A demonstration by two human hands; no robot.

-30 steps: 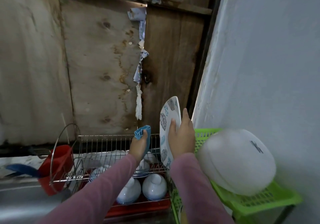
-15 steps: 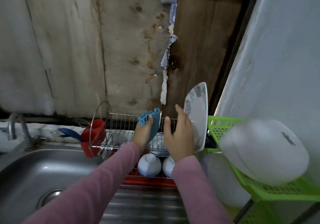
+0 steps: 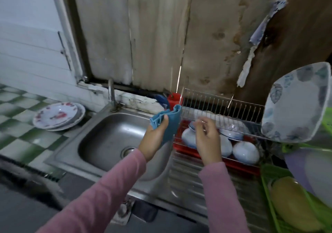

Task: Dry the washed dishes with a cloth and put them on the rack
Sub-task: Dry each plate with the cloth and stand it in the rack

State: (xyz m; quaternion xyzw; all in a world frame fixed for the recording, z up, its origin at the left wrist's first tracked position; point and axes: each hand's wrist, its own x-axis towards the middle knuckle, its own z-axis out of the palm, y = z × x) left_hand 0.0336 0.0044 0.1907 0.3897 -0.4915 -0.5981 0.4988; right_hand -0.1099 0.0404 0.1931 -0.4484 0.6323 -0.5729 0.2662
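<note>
Evidently between dishes: left fingers [image 3: 164,123] clutch the blue cloth [image 3: 171,124], right fingers [image 3: 201,124] hang slack, empty, before the dish rack [image 3: 224,105]; next, reach the stacked plates [image 3: 55,115] well left of both.

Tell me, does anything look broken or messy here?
Yes. On the wooden wall above the rack, strips of paper are peeling and hanging loose, and the wood beside them is stained dark. The leaf plate stands on edge by the rack's right end, but it looks whole.
</note>
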